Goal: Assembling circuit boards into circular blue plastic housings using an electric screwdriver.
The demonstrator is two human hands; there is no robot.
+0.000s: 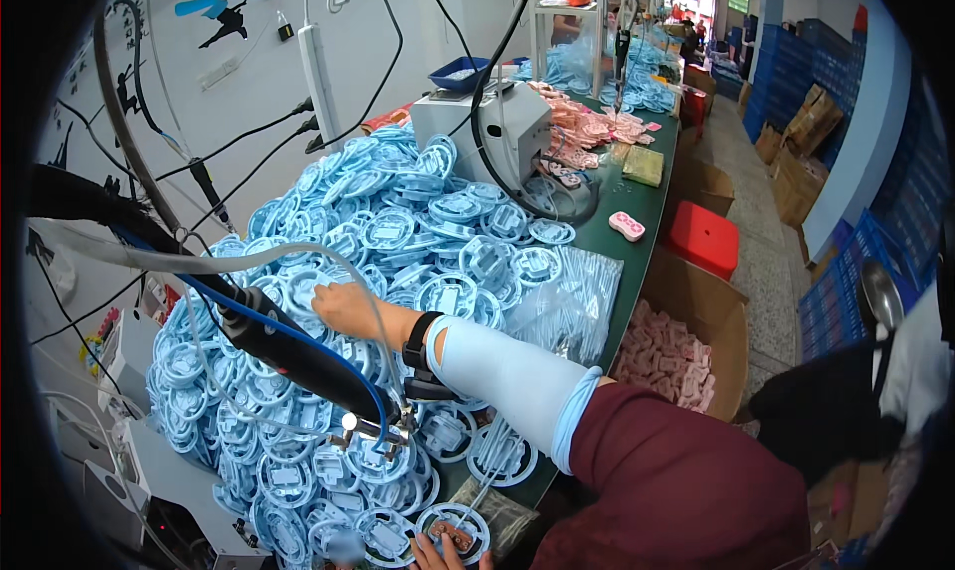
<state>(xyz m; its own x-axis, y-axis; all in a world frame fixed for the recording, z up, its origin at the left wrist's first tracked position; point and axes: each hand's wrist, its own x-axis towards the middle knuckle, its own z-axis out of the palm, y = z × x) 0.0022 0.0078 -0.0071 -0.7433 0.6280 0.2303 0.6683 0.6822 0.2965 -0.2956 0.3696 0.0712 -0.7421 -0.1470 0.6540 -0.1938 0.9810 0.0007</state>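
A large heap of light-blue plastic ring-shaped parts [388,230] covers the worktable. My right hand [350,309] reaches across it, fingers curled down against the parts; which piece is between them is hidden. At the lower edge my left hand [443,558], partly cut off, has its fingers and thumb about the rim of one blue ring part [466,518]. A small brown board [453,536] sits inside that ring. Between my hands a black powered screwdriver [303,356] slants over the heap, a blue hose along it and metal fittings [376,429] at its lower end.
A clear tube [239,262] arcs over the heap near my right wrist. Bagged blue strips [582,296] lie by the green table edge [637,262]. A grey machine box [497,127] stands behind. Right of the table are a red stool [704,238] and a carton of pink parts [731,321].
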